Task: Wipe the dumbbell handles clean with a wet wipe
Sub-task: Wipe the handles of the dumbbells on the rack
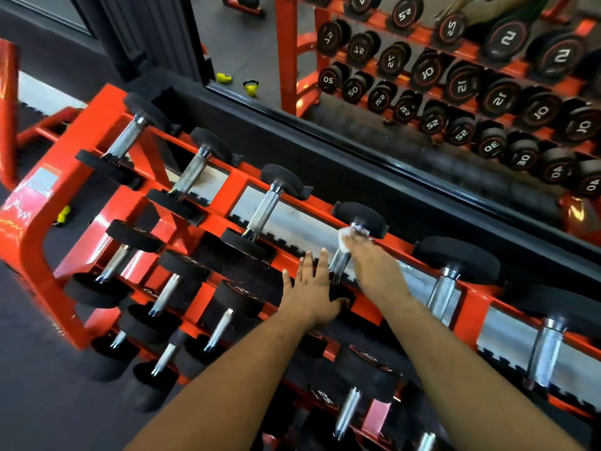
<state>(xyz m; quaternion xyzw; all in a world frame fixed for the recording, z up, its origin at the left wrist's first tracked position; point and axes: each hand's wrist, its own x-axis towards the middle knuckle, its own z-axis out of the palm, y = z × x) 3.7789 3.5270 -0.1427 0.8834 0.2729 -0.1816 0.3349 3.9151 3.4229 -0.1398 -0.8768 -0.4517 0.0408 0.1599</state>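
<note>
The right hand (374, 268) grips the white wet wipe (349, 237) around the chrome knurled handle (340, 262) of the fourth top-row black dumbbell, at two o'clock from the flat, open left hand (310, 288); wiping seems underway, next probably a stroke down the handle.

Top tier of orange rack (240, 187): chrome dumbbell handles (266, 209) lie side by side, open gaps between neighbours. Black end weights (283, 179) cap each handle. Orange cross-braces (232, 193) part some bays. Mirror wall (390, 92) closes the far side just behind the rack.
</note>
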